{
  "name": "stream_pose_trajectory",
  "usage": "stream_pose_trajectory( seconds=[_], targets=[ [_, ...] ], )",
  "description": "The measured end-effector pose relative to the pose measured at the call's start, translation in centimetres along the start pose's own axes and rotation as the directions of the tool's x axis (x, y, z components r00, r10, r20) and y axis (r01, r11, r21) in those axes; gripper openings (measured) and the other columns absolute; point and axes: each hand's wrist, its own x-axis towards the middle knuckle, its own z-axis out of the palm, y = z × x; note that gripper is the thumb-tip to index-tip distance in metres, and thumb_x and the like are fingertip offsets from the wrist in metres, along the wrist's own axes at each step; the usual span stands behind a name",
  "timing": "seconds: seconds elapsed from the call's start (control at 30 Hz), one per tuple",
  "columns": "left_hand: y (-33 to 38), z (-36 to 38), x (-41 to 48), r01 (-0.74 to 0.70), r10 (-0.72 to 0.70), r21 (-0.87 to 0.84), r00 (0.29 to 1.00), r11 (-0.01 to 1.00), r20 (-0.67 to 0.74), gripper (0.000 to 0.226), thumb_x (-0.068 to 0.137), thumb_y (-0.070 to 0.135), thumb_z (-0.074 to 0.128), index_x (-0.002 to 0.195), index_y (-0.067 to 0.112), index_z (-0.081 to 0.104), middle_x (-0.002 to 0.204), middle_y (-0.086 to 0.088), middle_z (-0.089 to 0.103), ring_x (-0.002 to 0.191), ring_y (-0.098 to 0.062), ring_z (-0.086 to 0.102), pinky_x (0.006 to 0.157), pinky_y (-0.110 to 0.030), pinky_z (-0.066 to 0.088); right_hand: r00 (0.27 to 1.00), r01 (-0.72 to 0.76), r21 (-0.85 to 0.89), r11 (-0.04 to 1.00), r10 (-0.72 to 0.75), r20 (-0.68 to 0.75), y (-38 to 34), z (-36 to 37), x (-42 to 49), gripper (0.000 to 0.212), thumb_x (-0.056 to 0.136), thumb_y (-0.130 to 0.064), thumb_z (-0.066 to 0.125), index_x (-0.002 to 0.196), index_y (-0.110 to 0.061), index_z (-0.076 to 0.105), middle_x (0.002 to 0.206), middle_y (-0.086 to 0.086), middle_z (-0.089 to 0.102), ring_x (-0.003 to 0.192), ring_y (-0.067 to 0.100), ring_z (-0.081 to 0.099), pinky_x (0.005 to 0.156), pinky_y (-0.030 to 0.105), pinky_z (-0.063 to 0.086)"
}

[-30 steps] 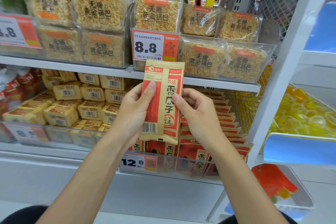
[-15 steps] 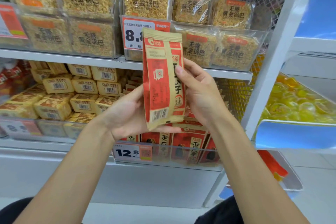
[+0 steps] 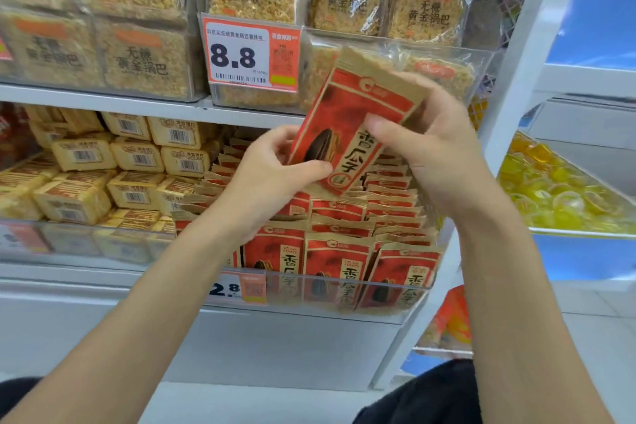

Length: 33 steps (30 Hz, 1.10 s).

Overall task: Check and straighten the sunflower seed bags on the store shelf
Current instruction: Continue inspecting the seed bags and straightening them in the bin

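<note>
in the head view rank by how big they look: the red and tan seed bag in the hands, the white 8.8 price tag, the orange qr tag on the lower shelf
1. Red and tan seed bag, though nearest the camera
2. White 8.8 price tag
3. Orange QR tag

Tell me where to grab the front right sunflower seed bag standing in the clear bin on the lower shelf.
Pinch the front right bag by its crimped top strip, coming from above. It stands leaning behind the clear bin wall, which covers its lower half, and a neighbour bag presses its left side, so likely only the top edge is free. Both hands now hold another bag.
</note>
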Motion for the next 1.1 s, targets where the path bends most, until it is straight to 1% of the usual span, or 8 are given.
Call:
stream_pose_trajectory(
  seconds=[0.2,0.37,0.5,0.6,0.7,0.87,0.97,1.1],
  targets=[
    [-0.9,-2.0,0.8,0.017,-0.050,0.451,0.997,0.892,0.062,0.028,0.094,0.008,0.055,0.097,0.030,0.072,0.104,0.017,0.068,0.098,0.006,0.059,0.076,-0.012,0.041,0.983,0.005,0.028,1.000,0.000,-0.185,1.9,-2.1,-1.1,0.025,0.086,-0.008,0.067,0.094,-0.032,0.063,0.089,-0.008,0.070,0.089,0.015,0.067,0.085,0.041,0.056],
    [-2.2,-1.8,0.0,-0.015,-0.072,0.485,0.984,0.875,0.162,0.018,0.094,0.022,0.062,0.091,0.034,0.074,0.097,0.020,0.070,0.090,0.010,0.061,0.077,-0.013,0.043,0.991,-0.113,-0.065,0.991,0.108,-0.083,3.2,-1.1,-1.7,0.022,0.092,-0.006,0.065,0.094,-0.027,0.061,0.085,-0.006,0.068,0.085,0.014,0.067,0.083,0.043,0.056],
    [-3.0,-1.3,0.0,-0.039,0.014,0.481,0.998,0.876,0.055,0.012,0.092,0.018,0.062,0.090,0.029,0.067,0.094,0.013,0.069,0.089,-0.002,0.063,0.080,-0.027,0.051,0.970,-0.244,-0.060,0.968,0.244,-0.002,3.7,-1.1,-1.7,0.018,0.098,-0.014,0.057,0.090,-0.029,0.064,0.085,-0.009,0.071,0.088,0.014,0.068,0.086,0.040,0.054],
    [-3.0,-1.1,0.1,-0.059,0.012,0.424,0.993,0.904,0.114,0.025,0.095,0.024,0.060,0.119,0.035,0.061,0.115,0.020,0.063,0.103,0.003,0.061,0.087,-0.023,0.050,0.932,-0.316,-0.218,0.923,0.345,0.112,4.7,-1.3,-2.0,0.020,0.096,-0.027,0.059,0.076,-0.026,0.063,0.075,-0.002,0.066,0.074,0.021,0.061,0.077,0.048,0.049],
    [-2.5,-0.5,0.5,-0.100,0.058,0.348,0.990,0.932,0.130,0.035,0.097,0.029,0.056,0.132,0.034,0.053,0.110,0.015,0.068,0.099,0.002,0.065,0.092,-0.028,0.051,0.940,-0.276,-0.331,0.902,0.325,0.101,5.0,-1.3,-2.0,0.015,0.094,-0.022,0.062,0.080,-0.026,0.064,0.077,-0.007,0.068,0.071,0.013,0.063,0.072,0.036,0.050],
    [-1.7,-0.3,1.8,-0.133,0.063,0.378,0.979,0.916,0.192,0.015,0.100,0.034,0.048,0.107,0.033,0.061,0.091,0.005,0.072,0.082,-0.005,0.071,0.085,-0.033,0.058,0.968,-0.141,-0.501,0.854,0.226,0.112,4.9,-1.4,-1.4,0.016,0.094,-0.016,0.061,0.094,-0.030,0.068,0.088,-0.013,0.070,0.084,0.004,0.066,0.075,0.031,0.053],
    [-1.8,-0.5,1.8,-0.107,-0.002,0.389,0.963,0.915,0.270,0.020,0.099,0.037,0.048,0.116,0.032,0.058,0.083,0.001,0.073,0.077,-0.008,0.072,0.080,-0.032,0.059,0.948,-0.153,-0.509,0.847,0.271,0.167,4.8,-0.7,-1.3,0.022,0.095,-0.016,0.061,0.094,-0.037,0.069,0.088,-0.017,0.070,0.085,0.000,0.065,0.077,0.030,0.053],
    [-2.2,-1.3,2.0,-0.152,-0.027,0.527,0.948,0.836,0.316,0.036,0.098,0.045,0.045,0.085,0.023,0.071,0.074,0.000,0.072,0.070,-0.012,0.070,0.079,-0.037,0.057,0.925,-0.178,-0.519,0.836,0.323,0.203,4.6,-0.4,-0.9,0.019,0.094,-0.016,0.062,0.093,-0.031,0.073,0.083,-0.012,0.071,0.079,0.007,0.066,0.073,0.033,0.054]
  ],
)
